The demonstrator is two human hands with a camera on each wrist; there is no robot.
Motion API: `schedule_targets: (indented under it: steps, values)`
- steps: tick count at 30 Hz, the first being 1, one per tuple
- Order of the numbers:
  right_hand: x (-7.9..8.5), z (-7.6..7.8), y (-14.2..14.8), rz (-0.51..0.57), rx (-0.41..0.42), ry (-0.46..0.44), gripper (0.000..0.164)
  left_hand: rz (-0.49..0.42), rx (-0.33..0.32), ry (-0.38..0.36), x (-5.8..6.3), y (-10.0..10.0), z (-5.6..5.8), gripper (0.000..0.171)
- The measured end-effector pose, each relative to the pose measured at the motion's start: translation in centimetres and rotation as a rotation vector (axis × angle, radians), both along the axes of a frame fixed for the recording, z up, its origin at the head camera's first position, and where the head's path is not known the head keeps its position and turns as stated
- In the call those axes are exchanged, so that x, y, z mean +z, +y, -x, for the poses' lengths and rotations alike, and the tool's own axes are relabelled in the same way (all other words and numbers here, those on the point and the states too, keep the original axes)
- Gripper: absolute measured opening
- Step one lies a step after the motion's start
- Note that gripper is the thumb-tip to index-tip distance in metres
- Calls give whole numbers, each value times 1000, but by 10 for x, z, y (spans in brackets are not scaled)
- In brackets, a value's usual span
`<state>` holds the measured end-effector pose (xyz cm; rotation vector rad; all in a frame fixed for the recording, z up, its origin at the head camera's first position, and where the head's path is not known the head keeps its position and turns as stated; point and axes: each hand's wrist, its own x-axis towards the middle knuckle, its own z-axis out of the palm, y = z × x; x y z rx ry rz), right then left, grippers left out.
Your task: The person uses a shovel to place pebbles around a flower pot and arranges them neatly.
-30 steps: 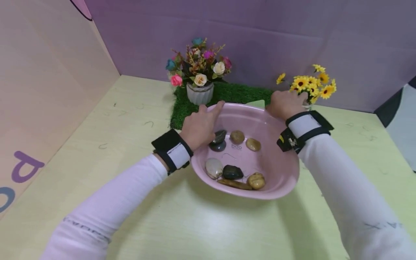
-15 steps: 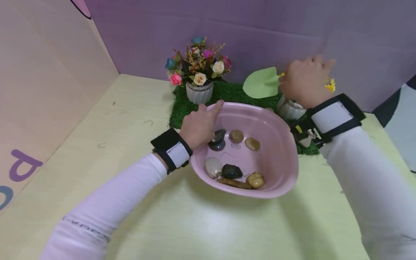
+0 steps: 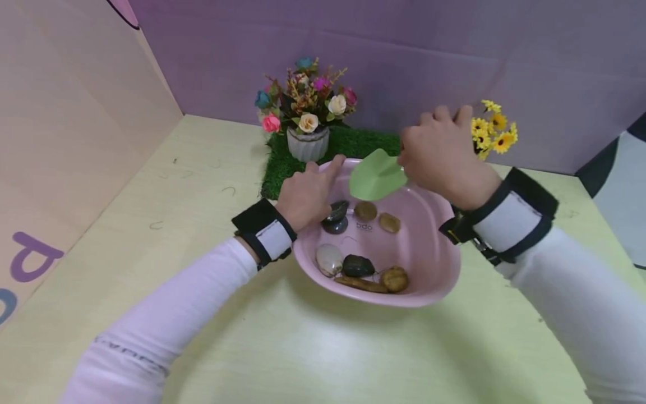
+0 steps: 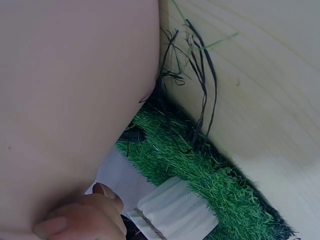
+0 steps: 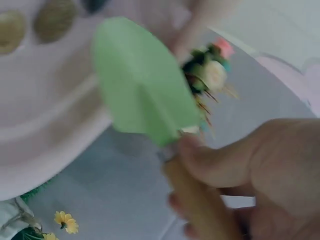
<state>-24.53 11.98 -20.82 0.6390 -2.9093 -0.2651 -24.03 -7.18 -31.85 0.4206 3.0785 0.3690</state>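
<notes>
A pink basin [image 3: 434,255] stands tilted toward me, with several smooth stones inside: dark [image 3: 358,266], whitish [image 3: 329,260] and brown [image 3: 395,279]. My left hand [image 3: 305,196] grips its upper left rim, thumb on the inside and index finger along the edge. Fingertips [image 4: 107,205] of that hand show low in the left wrist view. My right hand [image 3: 444,157] holds a garden trowel by its wooden handle [image 5: 195,195]. The trowel's light green blade [image 3: 375,175] hangs over the far part of the basin, overlapping its rim in the head view.
Behind the basin lies an artificial grass mat [image 3: 275,174] bearing a ribbed white pot [image 3: 308,145] of mixed flowers. Yellow flowers [image 3: 502,140] stand at the back right, partly hidden by my right hand. A purple backdrop [image 3: 404,67] closes off the table's far side.
My right hand has left the basin's right rim side, lifted the green trowel from behind it, then brought it left and down over the basin. The left hand keeps its hold.
</notes>
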Motion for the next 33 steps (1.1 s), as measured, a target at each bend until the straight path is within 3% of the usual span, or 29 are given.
schedule_targets:
  steps: [6,11,17,28,33]
  values:
    - [-33,-2,-15,-69,206,263,14,-17,5,-21,0,0,0,86]
    - [-49,-4,-23,-179,292,314,9,-18,21,-32,0,0,0,87]
    - [-53,-8,-26,-162,305,166,19,-4,2,-19,1,-1,-1,87]
    - [-43,6,-11,-62,-11,-230,24,-13,-11,6,0,0,-1,83]
    - [-41,6,-10,-78,-100,-289,28,-4,-16,29,0,-1,-1,81]
